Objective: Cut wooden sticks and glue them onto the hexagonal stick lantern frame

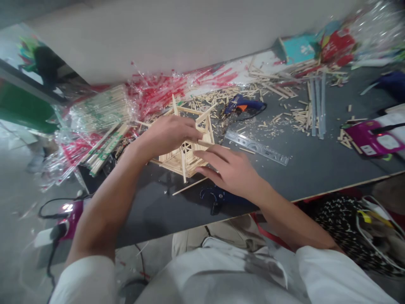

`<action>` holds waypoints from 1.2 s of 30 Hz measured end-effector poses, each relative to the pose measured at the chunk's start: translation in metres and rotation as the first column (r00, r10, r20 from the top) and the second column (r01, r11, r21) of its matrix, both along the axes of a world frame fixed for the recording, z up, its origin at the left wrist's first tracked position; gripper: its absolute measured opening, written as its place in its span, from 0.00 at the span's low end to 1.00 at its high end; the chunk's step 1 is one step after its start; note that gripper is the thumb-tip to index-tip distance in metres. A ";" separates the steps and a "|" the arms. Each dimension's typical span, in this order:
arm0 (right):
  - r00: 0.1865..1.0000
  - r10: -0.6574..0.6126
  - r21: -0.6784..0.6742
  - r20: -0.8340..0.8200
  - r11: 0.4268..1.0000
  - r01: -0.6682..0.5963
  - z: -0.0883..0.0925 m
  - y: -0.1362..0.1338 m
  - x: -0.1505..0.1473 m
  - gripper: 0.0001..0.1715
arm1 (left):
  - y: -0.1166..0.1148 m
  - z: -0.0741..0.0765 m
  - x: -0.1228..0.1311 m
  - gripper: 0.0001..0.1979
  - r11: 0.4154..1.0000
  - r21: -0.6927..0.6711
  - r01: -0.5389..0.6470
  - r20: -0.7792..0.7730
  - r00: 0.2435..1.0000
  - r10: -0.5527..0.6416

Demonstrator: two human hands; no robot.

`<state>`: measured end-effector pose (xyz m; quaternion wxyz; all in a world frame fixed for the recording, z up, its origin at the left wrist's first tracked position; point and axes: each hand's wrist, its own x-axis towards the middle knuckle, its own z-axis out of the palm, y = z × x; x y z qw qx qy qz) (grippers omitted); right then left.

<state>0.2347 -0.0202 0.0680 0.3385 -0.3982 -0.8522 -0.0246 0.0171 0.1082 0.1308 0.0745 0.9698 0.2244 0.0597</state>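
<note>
A small house-like model of thin wooden sticks (164, 158) stands on the dark table, with upright walls, a lattice window and slanting sticks at its top. My left hand (172, 131) reaches over it from the left, its fingers bent and closed at the upper frame by one end of a loose-looking stick (205, 144). My right hand (232, 169) grips the model's right side, with the thumb low and the other fingers above. That same stick runs behind the right fingers. Another thin stick (190, 186) lies in front of the model.
Behind the model lie stick offcuts and a blue glue gun (245, 104). A clear ruler (257, 147) and glue sticks (317, 105) are to the right. A dark blue tool (221, 197) lies by the front edge. Bundled sticks (101, 107), purple power strip (373, 137) and cables flank the workspace.
</note>
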 end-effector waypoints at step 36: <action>0.814 0.030 -0.104 -0.580 0.988 -0.110 -0.021 -0.029 0.029 0.11 | 0.033 0.033 -0.020 0.09 0.884 -0.461 0.075 0.285 0.956 0.068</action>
